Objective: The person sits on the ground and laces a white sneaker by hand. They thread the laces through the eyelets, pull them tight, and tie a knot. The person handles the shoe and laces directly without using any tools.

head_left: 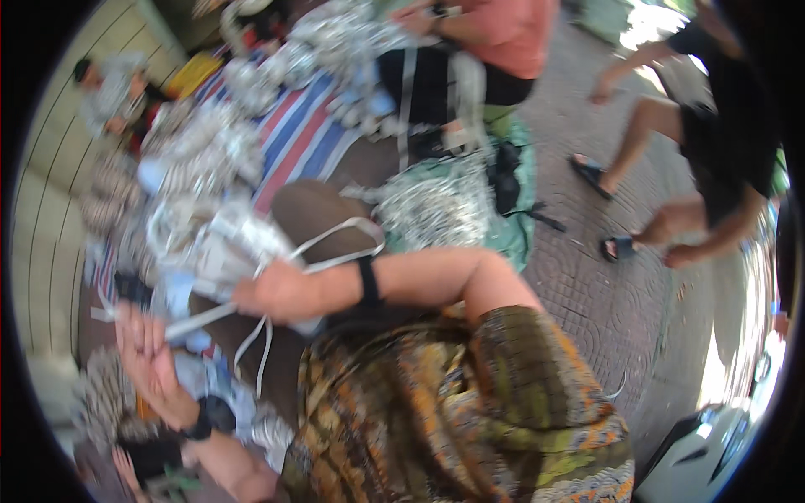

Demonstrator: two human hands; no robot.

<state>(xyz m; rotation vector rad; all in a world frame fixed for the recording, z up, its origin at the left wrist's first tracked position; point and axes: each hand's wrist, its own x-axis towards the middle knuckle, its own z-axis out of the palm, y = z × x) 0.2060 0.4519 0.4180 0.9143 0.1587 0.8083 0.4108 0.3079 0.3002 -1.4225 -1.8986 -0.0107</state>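
Observation:
My right hand [281, 291] is closed in a fist over my lap, gripping a white strap [201, 321] beside a bundle of white and silvery-grey pieces [220, 251]. The strap runs taut, down and left, to my left hand [149, 359]. My left hand is raised, its fingers together around the strap, and a short end shows beyond them. The fingers are blurred. A loose loop of strap [356, 225] curls above my right wrist, and more ends hang below the fist.
Several similar bundles [205, 138] lie on a striped sheet [298, 126] ahead. A pile of silvery strips [440, 205] rests on a green sack [520, 226]. A person in a coral top [503, 38] sits ahead; another in black [725, 109] is at right on the paving [587, 310].

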